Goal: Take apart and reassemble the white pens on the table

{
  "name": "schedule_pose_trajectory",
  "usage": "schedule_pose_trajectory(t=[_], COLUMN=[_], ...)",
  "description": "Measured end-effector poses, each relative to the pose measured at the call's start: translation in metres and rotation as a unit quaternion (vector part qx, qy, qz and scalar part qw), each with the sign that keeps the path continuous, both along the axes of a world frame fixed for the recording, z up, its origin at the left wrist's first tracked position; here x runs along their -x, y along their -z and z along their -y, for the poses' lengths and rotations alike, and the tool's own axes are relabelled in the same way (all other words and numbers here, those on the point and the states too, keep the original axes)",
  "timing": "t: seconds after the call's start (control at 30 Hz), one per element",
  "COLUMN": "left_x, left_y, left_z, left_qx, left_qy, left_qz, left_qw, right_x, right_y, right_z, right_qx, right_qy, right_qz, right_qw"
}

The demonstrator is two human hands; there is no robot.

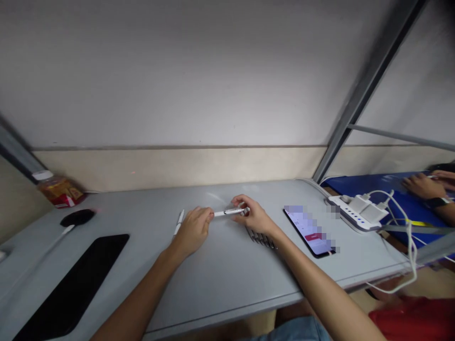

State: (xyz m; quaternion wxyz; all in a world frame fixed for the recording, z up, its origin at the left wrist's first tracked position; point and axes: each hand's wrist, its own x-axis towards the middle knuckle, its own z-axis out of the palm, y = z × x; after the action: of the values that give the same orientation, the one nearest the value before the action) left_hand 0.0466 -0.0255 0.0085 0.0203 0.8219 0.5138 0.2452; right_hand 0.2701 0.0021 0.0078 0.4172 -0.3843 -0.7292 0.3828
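Both my hands hold one white pen (227, 212) level above the grey table (227, 270). My left hand (194, 229) is closed around the pen's left end. My right hand (253, 217) pinches its right end near the clip. A second white pen (178, 222) lies on the table just left of my left hand. Several more pens (262, 238) lie in a row under my right wrist, partly hidden by it.
A phone (310, 231) with a lit screen lies right of my right hand. A white power strip (357, 213) with chargers and cables sits at the table's right end. A black pad (76, 284) lies front left, a black spoon-like object (76, 218) and a jar (59, 189) far left. Another person's hands (424, 185) rest on a blue surface at right.
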Motion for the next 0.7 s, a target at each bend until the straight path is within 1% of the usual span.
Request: schedule_pose_trajectory(t=[0.1, 0.17, 0.23, 0.3, 0.37, 0.43, 0.57, 0.63, 0.7], left_x=[-0.001, -0.0015, -0.0018, -0.0021, -0.0025, -0.0028, -0.002, -0.0002, 0.0024], left_y=[0.0005, 0.0014, 0.0025, 0.003, 0.0027, 0.0018, -0.0001, -0.0004, -0.0002], left_z=[0.0003, 0.0003, 0.0001, 0.0002, 0.0005, 0.0012, 0.0019, 0.0014, 0.0003], left_qx=[0.003, 0.01, 0.014, 0.014, 0.012, 0.015, 0.029, 0.037, 0.039], left_qy=[0.0, 0.004, 0.007, 0.012, 0.016, 0.02, 0.019, 0.015, 0.019], left_qz=[0.001, 0.004, 0.01, 0.016, 0.018, 0.015, 0.016, 0.027, 0.038], left_qw=[1.0, 1.0, 1.0, 1.0, 1.0, 1.0, 0.999, 0.999, 0.998], right_x=[0.0006, 0.0006, 0.0006, 0.0005, 0.0007, 0.001, 0.0007, -0.001, -0.0039], right_y=[0.0021, 0.0025, 0.0017, 0.0004, -0.0005, -0.0004, 0.0024, 0.0037, 0.0045], right_z=[-0.0011, -0.0015, -0.0013, -0.0006, 0.0001, 0.0001, -0.003, -0.0054, -0.0077], right_qx=[0.037, 0.0, -0.037, -0.029, -0.021, -0.053, -0.151, -0.182, -0.198], right_qy=[-0.016, -0.007, 0.01, 0.009, -0.005, -0.003, 0.036, 0.056, 0.072], right_qz=[0.044, 0.052, 0.04, 0.056, 0.094, 0.119, 0.133, 0.14, 0.154], right_qw=[0.998, 0.999, 0.998, 0.998, 0.995, 0.991, 0.979, 0.972, 0.965])
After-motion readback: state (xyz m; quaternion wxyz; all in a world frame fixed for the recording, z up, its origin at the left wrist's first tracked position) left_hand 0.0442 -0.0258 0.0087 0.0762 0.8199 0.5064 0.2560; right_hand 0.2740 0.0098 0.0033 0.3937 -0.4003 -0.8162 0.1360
